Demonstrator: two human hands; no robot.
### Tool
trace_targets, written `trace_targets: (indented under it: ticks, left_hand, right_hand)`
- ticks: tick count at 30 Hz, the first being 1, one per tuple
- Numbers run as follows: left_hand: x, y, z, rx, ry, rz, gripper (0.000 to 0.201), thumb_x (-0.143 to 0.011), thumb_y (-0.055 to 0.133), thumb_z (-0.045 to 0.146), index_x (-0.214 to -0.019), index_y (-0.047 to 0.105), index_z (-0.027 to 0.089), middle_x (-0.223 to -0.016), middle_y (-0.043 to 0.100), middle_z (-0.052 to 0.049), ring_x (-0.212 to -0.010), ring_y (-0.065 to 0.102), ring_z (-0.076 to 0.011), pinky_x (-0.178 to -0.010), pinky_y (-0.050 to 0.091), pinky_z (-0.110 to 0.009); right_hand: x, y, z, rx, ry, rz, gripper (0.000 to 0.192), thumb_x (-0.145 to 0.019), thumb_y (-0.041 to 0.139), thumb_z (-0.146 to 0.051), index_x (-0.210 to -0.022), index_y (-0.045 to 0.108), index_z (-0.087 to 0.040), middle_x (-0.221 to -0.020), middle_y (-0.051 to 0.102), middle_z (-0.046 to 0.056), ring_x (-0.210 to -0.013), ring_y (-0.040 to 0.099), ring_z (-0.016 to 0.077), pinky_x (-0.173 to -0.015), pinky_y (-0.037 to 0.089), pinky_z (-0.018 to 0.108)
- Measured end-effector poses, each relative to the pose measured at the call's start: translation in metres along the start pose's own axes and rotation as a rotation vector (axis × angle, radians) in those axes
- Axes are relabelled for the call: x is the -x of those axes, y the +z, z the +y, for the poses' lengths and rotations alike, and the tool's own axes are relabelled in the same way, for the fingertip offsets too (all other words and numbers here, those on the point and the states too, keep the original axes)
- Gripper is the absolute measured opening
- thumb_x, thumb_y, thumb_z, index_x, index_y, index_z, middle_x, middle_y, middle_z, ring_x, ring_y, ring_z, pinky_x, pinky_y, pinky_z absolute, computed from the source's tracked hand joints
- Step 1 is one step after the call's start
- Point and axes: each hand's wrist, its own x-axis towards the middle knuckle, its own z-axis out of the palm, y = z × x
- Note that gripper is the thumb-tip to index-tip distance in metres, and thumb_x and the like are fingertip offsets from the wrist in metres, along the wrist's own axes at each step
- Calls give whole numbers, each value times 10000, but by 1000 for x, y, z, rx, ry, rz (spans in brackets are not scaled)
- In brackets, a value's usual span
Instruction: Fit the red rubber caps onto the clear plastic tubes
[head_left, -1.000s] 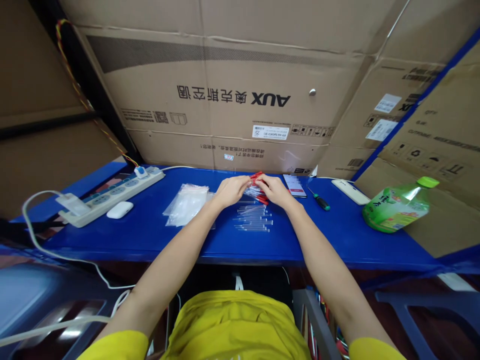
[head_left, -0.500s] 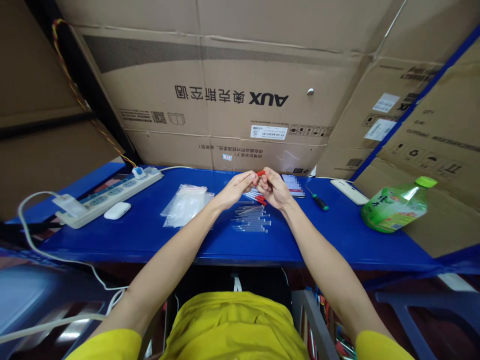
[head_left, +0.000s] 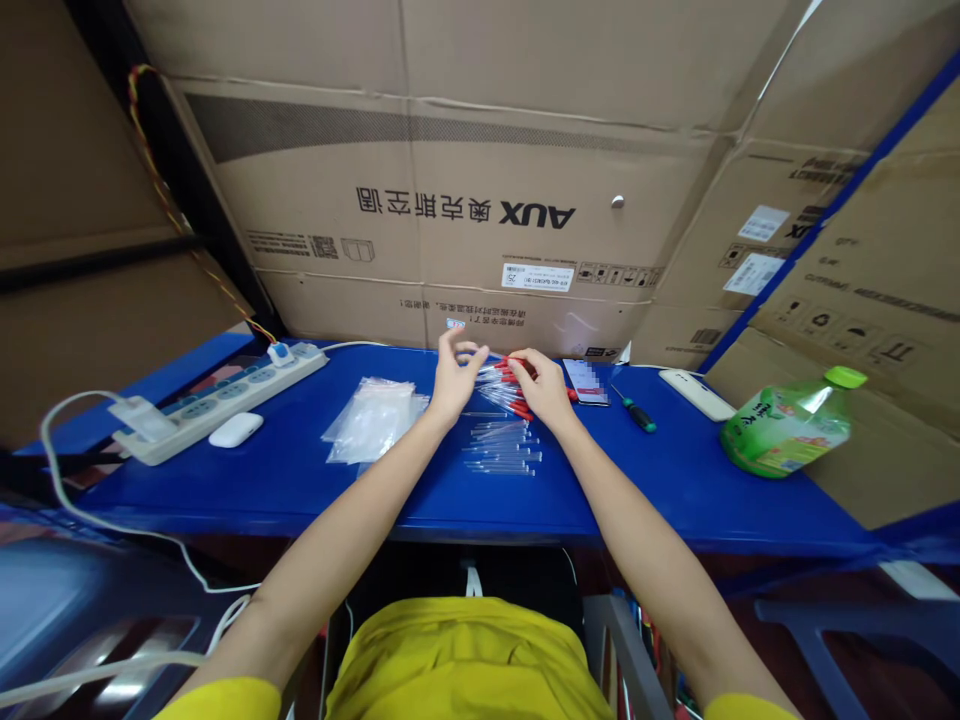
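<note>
My left hand (head_left: 452, 378) is lifted just above the blue table (head_left: 300, 480), thumb and forefinger pinching the end of a thin clear tube (head_left: 475, 354). My right hand (head_left: 545, 386) lies close beside it, its fingers closed over a bunch of red-capped tubes (head_left: 510, 392) at the back of the table. Several clear tubes without caps (head_left: 501, 452) lie in a row on the table just in front of both hands. To the left of my left hand lies a stack of clear plastic bags (head_left: 373, 420).
A white power strip (head_left: 225, 392) and a white oval case (head_left: 236, 429) sit at the left. A phone (head_left: 586, 381), a green-handled screwdriver (head_left: 634, 409), a white remote (head_left: 697, 394) and a green bottle (head_left: 787, 431) lie at the right. Cardboard boxes (head_left: 465, 215) wall the back.
Both hands were pinching one red-capped tube together in the air. Now my right hand has dropped onto the red-capped bunch and my left hand has drawn left, fingers raised.
</note>
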Motion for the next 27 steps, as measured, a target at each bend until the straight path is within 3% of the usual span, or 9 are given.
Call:
trace_targets:
  ticks: [1,3,6,9,12,14,17,22,27]
  left_hand:
    - [0,2,-2,118,-90,-3,508,-1051,522,471,-1479,402,225,-1253,681,-122,-996,680,-158,-891,533,-298]
    - [1,6,-4,340,-210,-122,479,-1062,474,523,-1423,469,208,-1272,686,-140,-1022,695,-167,-911,546,-311]
    - [6,11,-3,518,-196,-322,479,-1004,546,606,-1171,634,165,-1183,720,-124,-1029,695,-198,-918,548,-321]
    - [10,13,0,399,-67,-270,480,-1003,518,631,-947,626,167,-1046,731,-87,-955,677,-195,-860,533,-298]
    - [12,8,3,37,62,-223,448,-1066,403,559,-871,582,198,-865,710,-57,-822,661,-191,-802,503,-298]
    - [12,3,4,-229,116,-282,407,-1083,378,505,-897,598,218,-810,702,-48,-785,667,-209,-792,486,-309]
    - [15,-1,4,-469,190,-428,326,-1071,410,465,-1012,632,233,-936,739,-70,-881,697,-255,-822,477,-333]
    - [16,3,2,-325,216,-546,264,-1049,351,289,-1053,598,195,-1075,728,-87,-993,673,-236,-927,480,-349]
    - [15,8,2,-111,112,-546,219,-986,389,240,-933,594,185,-852,650,-27,-807,588,-185,-814,480,-312]
  right_hand:
    - [1,4,-1,12,2,32,268,-1003,541,-415,-983,696,-197,-961,742,73,-833,648,205,-784,485,312]
    - [2,12,0,38,10,63,265,-1001,542,-405,-1008,706,-197,-980,747,80,-830,653,208,-785,492,312]
    - [5,21,1,77,2,22,260,-986,574,-402,-1006,733,-197,-971,751,78,-823,659,208,-792,487,312]
    - [7,19,1,147,-13,-51,263,-970,619,-443,-1000,753,-218,-1042,755,76,-893,672,213,-822,472,309]
    - [7,10,-2,198,44,-44,337,-994,579,-523,-916,729,-232,-929,740,47,-817,650,195,-761,438,291]
    - [6,5,-3,166,97,-10,402,-1007,534,-576,-857,674,-231,-767,683,13,-705,599,176,-692,398,280]
    - [4,4,-2,92,137,-21,561,-1014,420,-677,-709,559,-228,-611,556,-13,-606,502,160,-622,321,285]
    - [0,11,5,-7,186,7,695,-979,264,-791,-568,367,-241,-528,382,-22,-547,367,138,-582,261,303]
    - [0,9,7,21,167,50,650,-1001,288,-720,-570,362,-239,-515,374,-24,-528,352,133,-573,229,310]
